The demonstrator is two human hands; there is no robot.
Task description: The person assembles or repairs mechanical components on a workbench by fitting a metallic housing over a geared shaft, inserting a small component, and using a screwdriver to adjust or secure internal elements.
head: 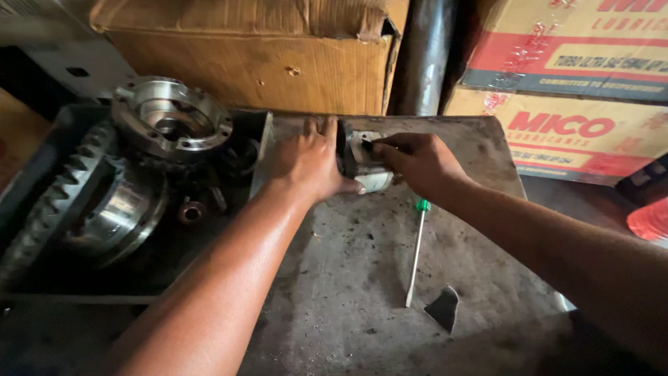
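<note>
My left hand (306,163) grips a short silvery metal cylinder with a dark end (362,160) from its left side, holding it just above a grimy metal table (348,292). My right hand (417,161) closes on the same part from the right, fingers over its top. A screwdriver with a green handle (417,254) lies on the table just under my right wrist, its shaft pointing towards me.
A dark tray (42,174) at the left holds a large ring gear (56,202), a shiny flanged housing (170,118) and a small bushing (190,211). Cardboard boxes (264,63) and a dark pipe (424,56) stand behind. A dark shard (444,308) lies near the screwdriver tip.
</note>
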